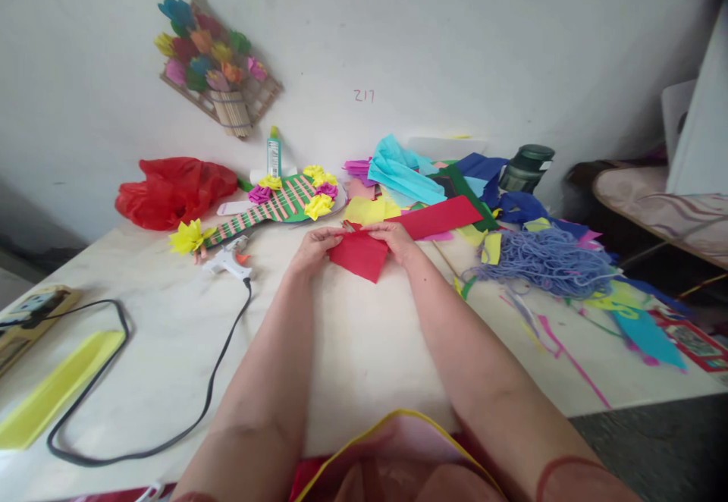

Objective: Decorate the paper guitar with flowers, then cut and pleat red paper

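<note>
Both hands grip a piece of red crepe paper (359, 258) by its upper edge over the middle of the table. My left hand (317, 248) pinches its left corner, and my right hand (396, 240) pinches the right side. The paper hangs slightly tilted, its lower corner pointing down. Just behind my right hand lies a longer red paper strip (440, 218); whether it joins the held piece is hidden. To the left of my left hand rests a white hot glue gun (230, 261). Behind it is a green guitar-shaped craft (284, 202) with pink stripes and paper flowers.
A black cord (213, 381) loops across the left side near a power strip (37, 316) and folded yellow paper (62, 388). Blue yarn (546, 261) and paper scraps cover the right. At the back stand a glue bottle (274, 153), a red plastic bag (176, 192) and a dark green jar (526, 168).
</note>
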The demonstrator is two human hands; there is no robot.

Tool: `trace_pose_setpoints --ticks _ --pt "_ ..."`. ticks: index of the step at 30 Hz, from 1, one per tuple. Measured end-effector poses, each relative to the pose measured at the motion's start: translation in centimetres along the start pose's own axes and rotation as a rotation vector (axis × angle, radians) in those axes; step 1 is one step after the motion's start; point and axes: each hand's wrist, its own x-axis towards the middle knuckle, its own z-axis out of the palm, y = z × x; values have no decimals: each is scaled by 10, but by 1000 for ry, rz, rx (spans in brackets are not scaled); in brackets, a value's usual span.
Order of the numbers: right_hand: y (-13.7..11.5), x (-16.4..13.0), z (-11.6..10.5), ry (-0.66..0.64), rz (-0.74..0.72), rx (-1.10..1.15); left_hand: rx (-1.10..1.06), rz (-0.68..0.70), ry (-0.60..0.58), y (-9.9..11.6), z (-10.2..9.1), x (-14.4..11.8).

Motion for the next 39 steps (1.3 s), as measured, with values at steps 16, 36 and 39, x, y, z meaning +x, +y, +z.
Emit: trace_pose_setpoints --ticks 16,36,39 --pt "6 4 0 -11 -135 -51 67 32 9 -2 -3 3" --pt "2 4 6 53 8 113 78 97 128 -8 -2 8" --pt "3 5 11 74 15 82 33 101 155 -9 0 9"
